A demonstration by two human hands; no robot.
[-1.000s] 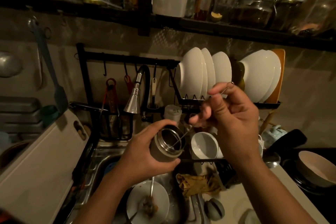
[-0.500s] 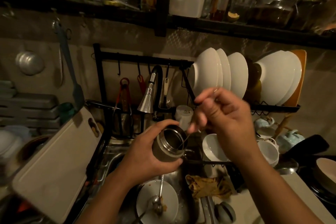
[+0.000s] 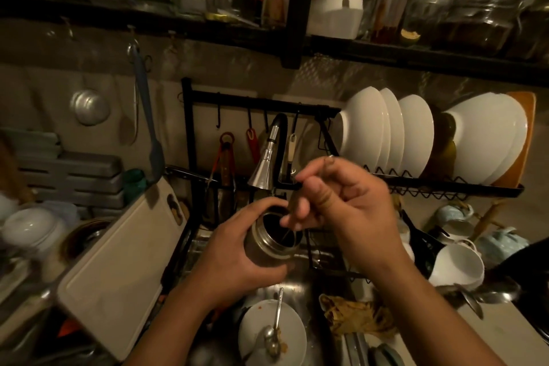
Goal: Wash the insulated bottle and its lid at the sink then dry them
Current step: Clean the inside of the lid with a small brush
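Note:
My left hand grips a short steel insulated bottle above the sink, tilted so its open mouth faces up and toward me. My right hand pinches a thin metal utensil whose lower end reaches down into the bottle's mouth. Both sit just below the faucet spray head. No lid is identifiable in this dim view.
A dirty white plate with a spoon lies in the sink, a crumpled yellow cloth to its right. A white cutting board leans at left. White bowls fill the black rack; white cups sit at right.
My right hand has come lower and closer to the bottle, pushing the utensil deeper into its mouth. My head has shifted, so the scene sits further right. My left hand keeps its grip.

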